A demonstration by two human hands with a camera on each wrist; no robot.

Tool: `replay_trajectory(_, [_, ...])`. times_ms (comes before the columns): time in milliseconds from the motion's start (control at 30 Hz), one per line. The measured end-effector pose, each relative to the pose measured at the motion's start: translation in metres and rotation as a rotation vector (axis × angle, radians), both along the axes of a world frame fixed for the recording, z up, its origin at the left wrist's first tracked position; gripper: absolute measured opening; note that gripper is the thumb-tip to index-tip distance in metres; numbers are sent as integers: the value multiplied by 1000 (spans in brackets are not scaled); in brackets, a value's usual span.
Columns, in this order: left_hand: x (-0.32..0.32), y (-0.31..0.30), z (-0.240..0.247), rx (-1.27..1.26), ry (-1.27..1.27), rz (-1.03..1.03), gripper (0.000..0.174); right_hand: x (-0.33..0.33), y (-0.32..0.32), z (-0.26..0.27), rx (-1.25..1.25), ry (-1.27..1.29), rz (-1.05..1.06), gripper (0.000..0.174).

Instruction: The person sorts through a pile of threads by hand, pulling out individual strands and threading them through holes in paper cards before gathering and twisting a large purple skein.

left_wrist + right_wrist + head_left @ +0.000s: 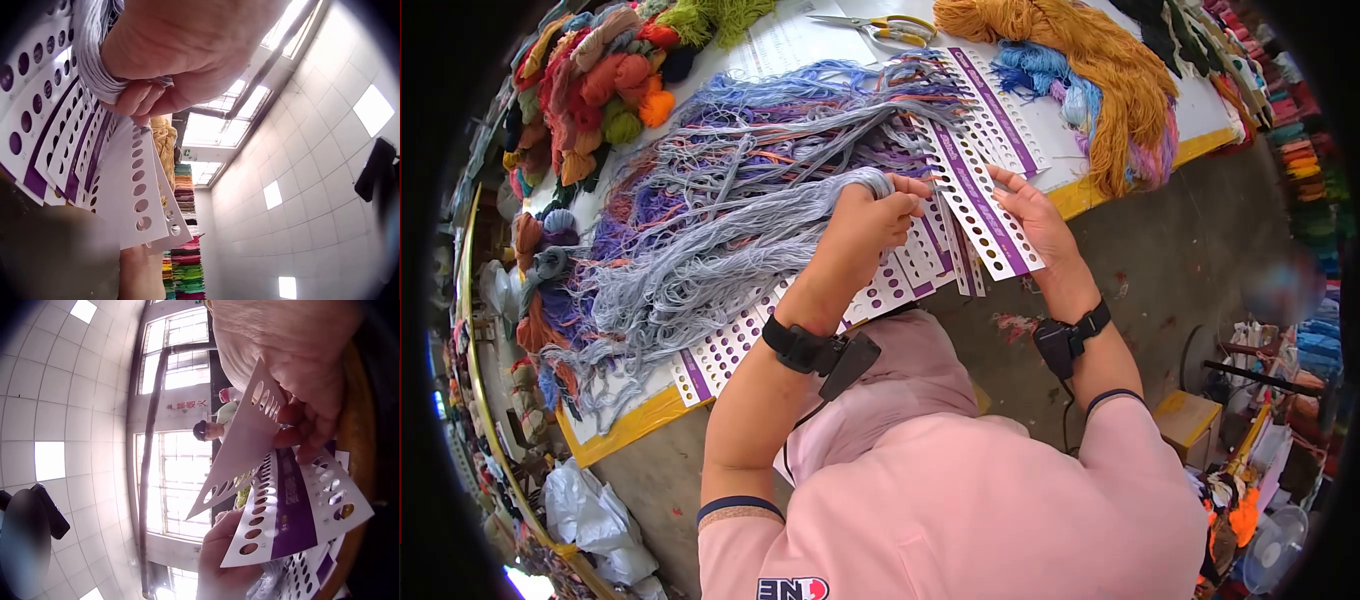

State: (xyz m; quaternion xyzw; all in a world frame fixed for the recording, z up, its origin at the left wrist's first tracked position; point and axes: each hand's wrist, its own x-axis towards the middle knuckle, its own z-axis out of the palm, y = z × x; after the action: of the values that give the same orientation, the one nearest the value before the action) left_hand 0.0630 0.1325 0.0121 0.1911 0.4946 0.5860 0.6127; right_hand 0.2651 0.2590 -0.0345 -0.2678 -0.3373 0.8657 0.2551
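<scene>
My left hand (868,228) grips a hank of grey-blue thread (740,245), whose strands loop over the fingers and trail left across the table. In the left wrist view the same thread (92,65) wraps close round the curled fingers. A white punched card (985,205) with a purple stripe and rows of holes is pinched at its edge by my right hand (1040,222). Its lower end tilts towards me past the table edge. The right wrist view has thumb and fingertips on a card (244,434), with another purple-striped card (290,509) just below.
More punched cards (735,345) lie under the thread along the yellow-taped table edge (635,425). Scissors (890,32) lie at the back. Bundles of coloured yarn (615,75) sit at the back left, an ochre skein (1090,75) at the back right. Another person (215,430) is beyond.
</scene>
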Motion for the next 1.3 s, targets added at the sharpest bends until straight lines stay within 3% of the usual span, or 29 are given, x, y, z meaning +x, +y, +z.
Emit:
replay_trajectory(100, [-1, -2, -3, 29, -27, 5, 12, -3, -7, 6, 43, -34, -39, 34])
replay_trajectory(200, [-1, -3, -8, 52, 68, 27, 13, -1, -7, 2, 35, -6, -27, 41])
replay_trajectory(333, [5, -2, -7, 19, 225, 79, 16, -3, -9, 4, 39, -31, -56, 37])
replay_trajectory(633, [12, 2, -11, 15, 286, 91, 14, -6, -13, 11, 69, -72, -61, 32])
replay_trajectory(833, [12, 3, -19, -46, 466, 127, 10, -7, -14, 11, 79, -66, -57, 37])
replay_trajectory(933, [8, 3, -37, -101, 626, 153, 11, -12, -18, 15, 108, -133, -97, 33])
replay_trajectory(1033, [10, 5, -48, 13, 898, 307, 27, -16, -19, 9, 202, -164, -99, 33])
replay_trajectory(1233, [4, -1, -44, -28, 1217, 325, 22, -19, -24, 9, 306, -303, -149, 31])
replay_trajectory(1300, [-5, -5, -41, -60, 1090, 353, 19, -19, -22, 11, 308, -320, -156, 31])
